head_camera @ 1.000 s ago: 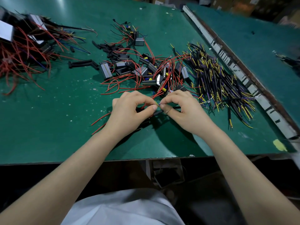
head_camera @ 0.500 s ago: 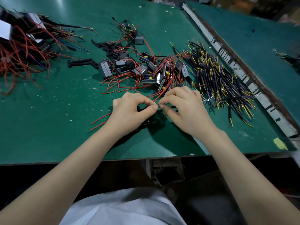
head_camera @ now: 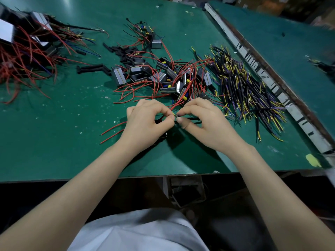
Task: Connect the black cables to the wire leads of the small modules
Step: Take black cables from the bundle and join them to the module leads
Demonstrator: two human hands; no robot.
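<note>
Two hands meet over the green table [head_camera: 54,142]. The left hand [head_camera: 145,124] pinches a red wire lead [head_camera: 178,103] between thumb and curled forefinger; the right hand [head_camera: 204,122] pinches a black cable [head_camera: 190,118] the same way, tips almost touching — whether the ends are joined is unclear. The small modules [head_camera: 163,78] lie just beyond, the black cables [head_camera: 244,87] heaped to their right.

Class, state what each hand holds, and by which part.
Left hand pinches a red wire lead near its tip; right hand pinches a black cable at its end.
</note>
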